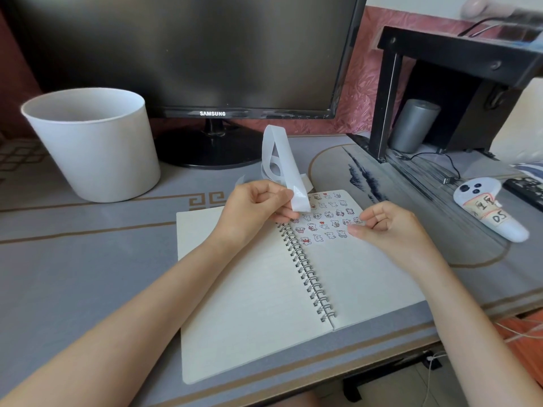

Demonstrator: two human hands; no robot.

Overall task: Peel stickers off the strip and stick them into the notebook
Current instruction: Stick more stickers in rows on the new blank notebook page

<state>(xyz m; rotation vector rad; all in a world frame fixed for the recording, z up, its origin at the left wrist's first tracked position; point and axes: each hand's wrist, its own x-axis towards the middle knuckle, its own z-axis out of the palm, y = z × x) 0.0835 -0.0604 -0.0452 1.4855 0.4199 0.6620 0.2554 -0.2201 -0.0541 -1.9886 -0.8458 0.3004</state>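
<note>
Grey desk (88,259) carries notebook (249,304), white bin (97,148), monitor (191,54), controller (487,210).

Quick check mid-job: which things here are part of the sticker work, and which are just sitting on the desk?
In the job: sticker strip, pinched by the left hand; open notebook; stickers already on its right page; right hand curled above them, hold unclear.

Lying about: white bucket; monitor; white controller; grey cylinder.
</note>
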